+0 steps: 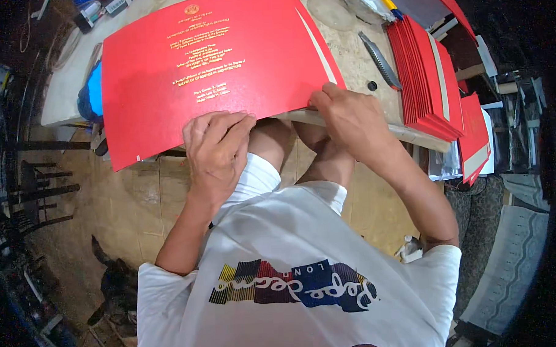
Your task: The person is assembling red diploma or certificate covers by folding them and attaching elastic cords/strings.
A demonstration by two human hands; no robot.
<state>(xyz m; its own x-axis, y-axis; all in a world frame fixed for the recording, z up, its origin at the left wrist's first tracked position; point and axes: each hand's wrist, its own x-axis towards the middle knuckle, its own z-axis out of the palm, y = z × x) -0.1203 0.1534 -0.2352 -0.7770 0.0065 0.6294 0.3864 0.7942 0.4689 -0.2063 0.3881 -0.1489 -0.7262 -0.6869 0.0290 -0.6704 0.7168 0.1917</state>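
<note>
A large red hardbound cover [143, 74] with gold lettering lies across the table in front of me, its near edge jutting past the tabletop. My left hand [216, 148] is closed along that near edge, fingers curled over it. At the near right corner, my right hand [352, 119] pinches the edge with thumb and fingers. A pale strip [315, 44] shows along the cover's right side, where another red layer lies beneath. What is under the fingertips is hidden.
A tall stack of red covers [409, 77] stands at the table's right, with more red covers [475, 130] lower beside it. A utility knife [379, 61] and a small black cap [372, 85] lie on the table [352, 54]. A dark dog-like animal [120, 289] is on the floor.
</note>
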